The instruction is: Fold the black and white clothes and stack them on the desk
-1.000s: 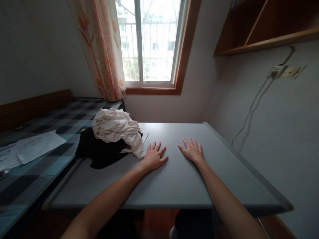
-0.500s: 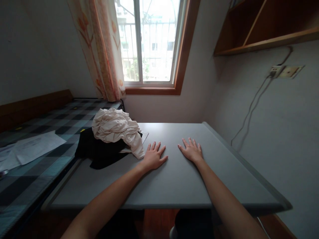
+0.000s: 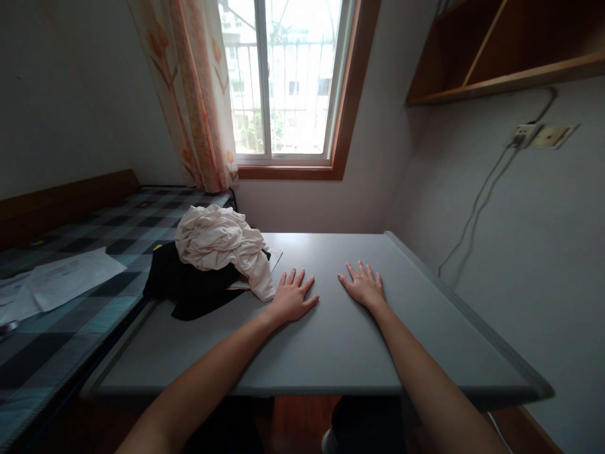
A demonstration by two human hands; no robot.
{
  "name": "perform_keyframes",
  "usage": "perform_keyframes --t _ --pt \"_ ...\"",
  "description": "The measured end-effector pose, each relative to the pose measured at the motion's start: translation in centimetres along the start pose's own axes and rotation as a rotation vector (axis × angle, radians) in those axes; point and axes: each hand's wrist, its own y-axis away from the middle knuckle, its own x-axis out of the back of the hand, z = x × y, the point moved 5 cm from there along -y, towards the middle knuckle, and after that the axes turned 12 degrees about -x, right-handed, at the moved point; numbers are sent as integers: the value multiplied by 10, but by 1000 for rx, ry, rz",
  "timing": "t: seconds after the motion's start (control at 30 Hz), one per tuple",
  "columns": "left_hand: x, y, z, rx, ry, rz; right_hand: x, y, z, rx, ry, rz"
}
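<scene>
Checked bed cover [image 3: 70, 252] at far left, white papers [image 3: 57, 280] lying on it. Black garment [image 3: 189, 287] on left end of grey table [image 3: 331, 353]; cream cloth [image 3: 217, 243] heaped on top. Left hand [image 3: 290, 299] flat, palm down, fingers spread, grasping nothing, just beside cloth's hanging edge. Right hand [image 3: 363, 287] likewise flat, released, on bare tabletop.

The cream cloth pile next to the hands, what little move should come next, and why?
Probably the left hand should slide a little to its left and take the hanging edge of the cream cloth. Both hands lie flat and empty on the grey table, the right hand farther away. The cream cloth sits crumpled on top of a black cloth, almost touching the left hand.
</scene>
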Motion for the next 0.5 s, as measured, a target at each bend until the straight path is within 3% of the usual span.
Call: perform_keyframes --t 0.33,0.5 --pt "2 0 0 -10 22 30 0 0 0 4 -5 12" --pt "30 2 1 -69 -1 266 1 1 0 7 -11 8"
